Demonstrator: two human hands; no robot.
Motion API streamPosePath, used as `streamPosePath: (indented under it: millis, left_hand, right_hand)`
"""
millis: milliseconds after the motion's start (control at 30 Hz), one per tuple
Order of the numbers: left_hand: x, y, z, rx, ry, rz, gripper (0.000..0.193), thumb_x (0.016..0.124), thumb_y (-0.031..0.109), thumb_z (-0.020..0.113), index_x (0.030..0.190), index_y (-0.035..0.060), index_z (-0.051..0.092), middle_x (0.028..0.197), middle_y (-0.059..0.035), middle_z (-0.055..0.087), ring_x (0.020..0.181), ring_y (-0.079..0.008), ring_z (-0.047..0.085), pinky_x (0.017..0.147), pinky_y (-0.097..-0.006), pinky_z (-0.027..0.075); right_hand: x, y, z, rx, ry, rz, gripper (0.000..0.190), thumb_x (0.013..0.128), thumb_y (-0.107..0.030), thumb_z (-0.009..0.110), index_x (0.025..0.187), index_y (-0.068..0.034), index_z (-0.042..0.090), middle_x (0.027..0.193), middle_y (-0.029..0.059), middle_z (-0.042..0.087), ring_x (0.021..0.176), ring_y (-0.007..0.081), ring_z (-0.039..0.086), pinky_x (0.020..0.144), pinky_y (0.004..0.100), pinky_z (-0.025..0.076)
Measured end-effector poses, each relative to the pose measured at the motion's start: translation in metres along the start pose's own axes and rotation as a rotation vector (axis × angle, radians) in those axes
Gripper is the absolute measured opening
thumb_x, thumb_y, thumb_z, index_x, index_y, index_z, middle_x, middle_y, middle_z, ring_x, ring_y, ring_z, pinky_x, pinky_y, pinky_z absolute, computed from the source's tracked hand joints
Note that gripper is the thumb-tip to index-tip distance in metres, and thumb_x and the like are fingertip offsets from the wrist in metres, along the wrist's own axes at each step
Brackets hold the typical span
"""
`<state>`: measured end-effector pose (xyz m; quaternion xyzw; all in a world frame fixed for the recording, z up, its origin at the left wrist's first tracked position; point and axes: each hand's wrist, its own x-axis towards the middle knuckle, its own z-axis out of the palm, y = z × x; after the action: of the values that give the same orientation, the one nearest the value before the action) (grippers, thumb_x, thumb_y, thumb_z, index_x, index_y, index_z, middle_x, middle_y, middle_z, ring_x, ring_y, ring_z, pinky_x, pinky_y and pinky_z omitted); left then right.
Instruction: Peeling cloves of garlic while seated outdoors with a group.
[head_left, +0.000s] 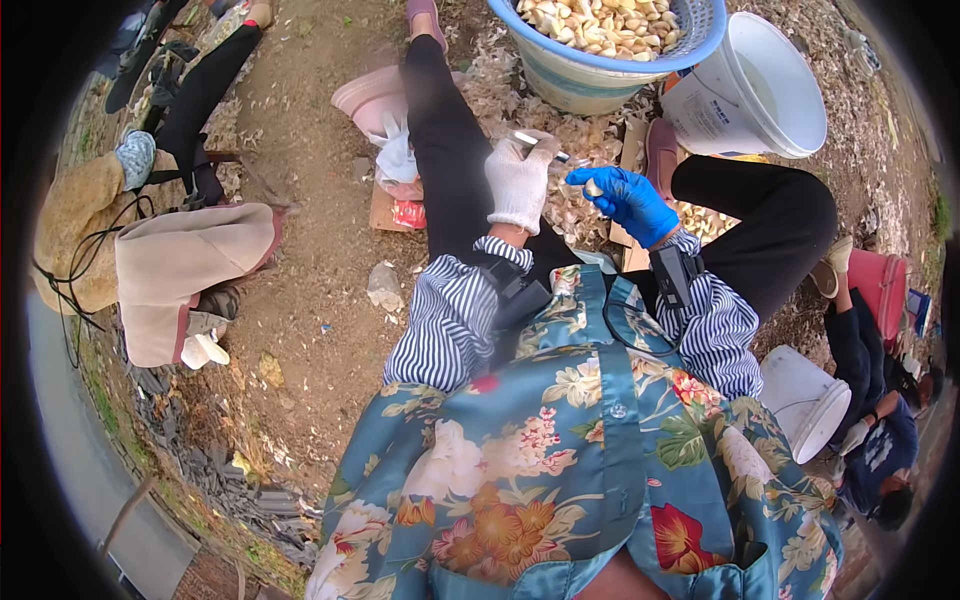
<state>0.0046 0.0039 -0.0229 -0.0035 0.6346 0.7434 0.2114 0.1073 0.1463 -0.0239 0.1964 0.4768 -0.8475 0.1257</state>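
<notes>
My left hand (520, 176), in a white knit glove, is closed around a slim tool with a pale handle (525, 138), perhaps a small knife. Its metal end (562, 157) points toward my other hand. In a blue rubber glove, my right hand (634, 199) pinches a garlic clove (593, 187) between thumb and fingers. Both hands are close together above a layer of garlic skins (577, 217). Several cloves (703, 222) lie below my right wrist, partly hidden by my leg. Beyond my hands, a blue plastic basket (705, 45) full of garlic cloves (600, 26) rests on a bucket (577, 88).
A white bucket (697, 105) stands at the upper right. Left of my leg are a pink basin (367, 97), a white plastic bag (396, 154) and a red packet (409, 214). A stone (385, 286) lies nearer. Other people (874, 450) sit at right, beside another white bucket (806, 405).
</notes>
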Motion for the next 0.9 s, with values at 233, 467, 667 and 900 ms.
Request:
streamPosePath:
  millis: [233,467,667,900]
  left_hand:
    - [-0.009,0.01,0.004,-0.188,-0.159,0.072,0.018,0.079,0.004,0.063,0.096,-0.0012,0.062,0.084,-0.0091,0.066,0.067,-0.0126,0.062,0.058,-0.0214,0.048]
    - [-0.013,0.009,0.003,-0.167,-0.303,0.08,0.019,0.08,-0.001,0.061,0.099,-0.0042,0.061,0.09,-0.0112,0.066,0.077,-0.0152,0.063,0.067,-0.0245,0.051]
    - [-0.018,0.014,0.006,-0.071,-0.319,0.102,0.02,0.079,0.0,0.061,0.099,-0.0039,0.061,0.087,-0.01,0.067,0.076,-0.0137,0.063,0.067,-0.0242,0.05]
    - [-0.016,0.013,0.007,-0.161,-0.128,-0.047,0.01,0.08,-0.001,0.061,0.09,-0.0032,0.06,0.078,-0.009,0.064,0.064,-0.0138,0.061,0.057,-0.0233,0.049]
  right_hand:
    - [0.0,-0.003,-0.006,0.294,0.065,-0.095,0.039,0.086,-0.015,0.057,0.121,0.0,0.049,0.108,0.0063,0.06,0.087,0.0089,0.059,0.074,0.0184,0.048]
    - [0.003,0.005,-0.013,0.355,0.069,-0.151,0.035,0.085,-0.018,0.06,0.116,-0.002,0.052,0.101,0.0034,0.059,0.083,0.0098,0.058,0.075,0.0201,0.049]
    - [0.003,0.01,-0.023,0.278,0.067,-0.137,0.038,0.084,-0.019,0.064,0.115,0.0,0.053,0.101,0.0036,0.059,0.086,0.0104,0.058,0.078,0.0208,0.048]
    - [0.004,0.014,-0.018,0.218,-0.04,-0.14,0.046,0.08,-0.024,0.067,0.116,0.001,0.052,0.102,0.0053,0.06,0.093,0.013,0.058,0.082,0.0224,0.046]
